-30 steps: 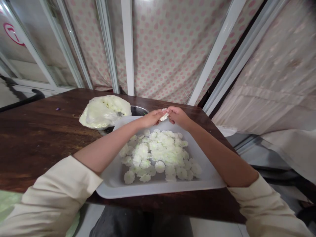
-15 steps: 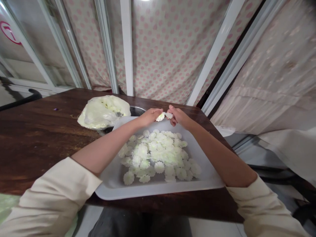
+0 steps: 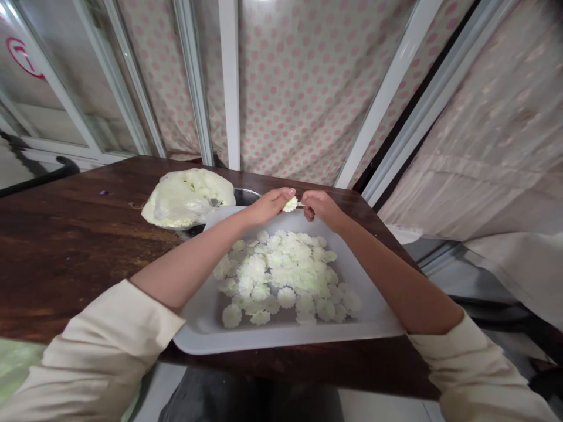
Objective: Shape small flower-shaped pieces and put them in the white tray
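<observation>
Over the far rim of a white plastic tray (image 3: 211,343), my two hands are close together. Between the thumb and fingers of my left hand (image 3: 273,205) is a small stack of white, scalloped flower-shaped pieces (image 3: 290,204) with pale green centres. My right hand (image 3: 321,208) is closed in a pinch just to the right. A thin pale piece (image 3: 301,204), seen nearly edge-on, shows at its fingertips beside the stack. Many loose flower-shaped pieces (image 3: 287,297) lie heaped in the tray below my forearms.
A clear plastic bag (image 3: 176,202) full of pale green-white pieces stands left of the tray's far end, over a dark round container (image 3: 244,197). All rest on a dark wooden table (image 3: 79,234). Beyond are white frames (image 3: 229,88) and a pink-dotted curtain (image 3: 303,88).
The piece by my right fingers has turned from flat-on to nearly edge-on, and my right fingers have curled closer. The whole view has shifted slightly; the heap looks the same.
</observation>
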`<state>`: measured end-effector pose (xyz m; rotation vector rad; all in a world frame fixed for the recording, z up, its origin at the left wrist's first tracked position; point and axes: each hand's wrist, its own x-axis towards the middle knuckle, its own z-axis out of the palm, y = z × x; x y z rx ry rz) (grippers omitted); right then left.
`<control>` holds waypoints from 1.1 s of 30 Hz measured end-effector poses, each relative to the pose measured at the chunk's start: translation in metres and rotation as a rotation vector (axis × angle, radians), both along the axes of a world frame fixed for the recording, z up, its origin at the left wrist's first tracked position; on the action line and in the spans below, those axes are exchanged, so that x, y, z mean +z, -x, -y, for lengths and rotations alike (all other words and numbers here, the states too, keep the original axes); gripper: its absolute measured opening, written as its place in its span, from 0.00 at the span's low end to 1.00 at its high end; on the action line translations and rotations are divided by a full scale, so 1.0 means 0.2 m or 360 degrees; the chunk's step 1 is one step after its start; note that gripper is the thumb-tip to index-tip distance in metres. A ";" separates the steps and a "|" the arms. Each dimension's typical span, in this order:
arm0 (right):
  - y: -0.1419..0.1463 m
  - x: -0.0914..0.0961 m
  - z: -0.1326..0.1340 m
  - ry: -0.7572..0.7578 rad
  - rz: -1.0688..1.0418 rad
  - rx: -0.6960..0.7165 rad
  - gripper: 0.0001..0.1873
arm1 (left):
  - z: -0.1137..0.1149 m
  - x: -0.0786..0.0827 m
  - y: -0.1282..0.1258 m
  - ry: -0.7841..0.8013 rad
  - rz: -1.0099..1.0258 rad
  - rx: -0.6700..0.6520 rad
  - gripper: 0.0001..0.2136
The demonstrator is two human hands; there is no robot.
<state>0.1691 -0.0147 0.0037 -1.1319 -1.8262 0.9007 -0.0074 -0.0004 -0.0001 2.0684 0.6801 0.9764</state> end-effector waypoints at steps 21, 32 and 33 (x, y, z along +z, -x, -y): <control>0.02 0.02 0.03 -0.0331 0.0246 0.0070 0.12 | -0.01 -0.02 -0.02 0.0278 -0.0158 -0.0096 0.21; 0.02 -0.02 -0.01 -0.0515 0.0283 -0.0029 0.13 | 0.01 -0.01 -0.02 0.0414 -0.0077 0.0001 0.23; 0.02 -0.02 -0.01 -0.0508 0.0283 -0.0037 0.13 | 0.01 -0.01 -0.02 0.0384 -0.0080 0.0040 0.22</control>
